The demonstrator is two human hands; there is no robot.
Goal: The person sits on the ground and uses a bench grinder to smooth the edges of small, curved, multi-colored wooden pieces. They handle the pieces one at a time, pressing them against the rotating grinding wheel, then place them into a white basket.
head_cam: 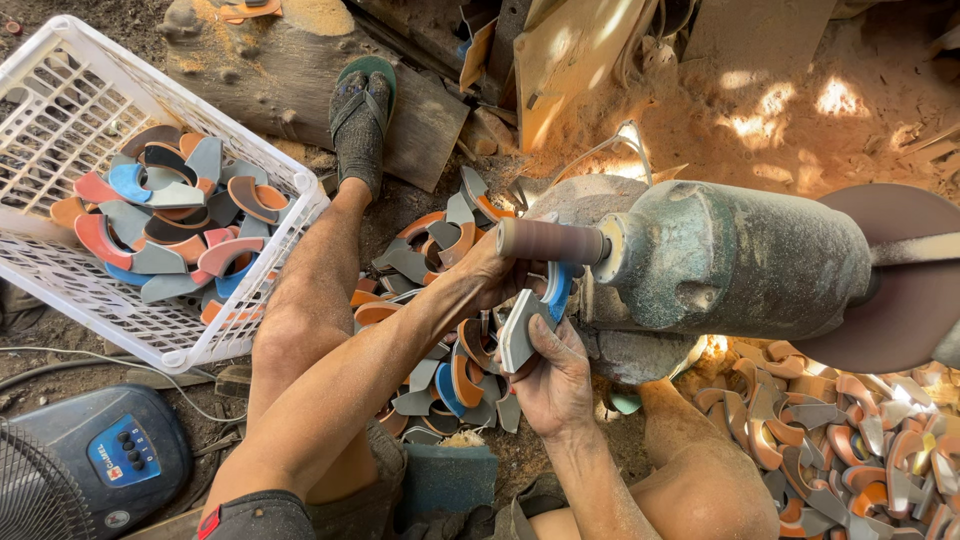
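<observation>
The person sits low on the ground, and both hands hold one curved piece (530, 310), grey on its flat part and blue on its bent part, against the brown sanding drum (550, 241) that sticks out from the left end of a grey-green motor (740, 262). The left hand (490, 270) comes in from the left with its fingers closed on the upper end of the piece, just under the drum; how tight the grip is I cannot tell, because the drum and the piece cover the fingertips. The right hand (552, 378) comes from below, its fingers wrapped firmly around the grey lower end, the thumb lying along the side. The blue curve of the piece touches or nearly touches the underside of the drum. On the other end of the motor there is a large dark sanding disc (905, 290). Under the hands, between the person's legs, lies a heap of similar curved pieces (440, 370) in grey, orange and blue. A second heap (850, 440), mostly orange and grey, lies on the ground at the right, below the disc. At the left a white plastic basket (60, 90) stands tilted and holds more such pieces in grey, orange, red and blue. The person's left foot in a green sandal (362, 110) rests beside a wooden plank (290, 70). In the lower left corner a dark fan (90, 465) stands on the dusty ground.
</observation>
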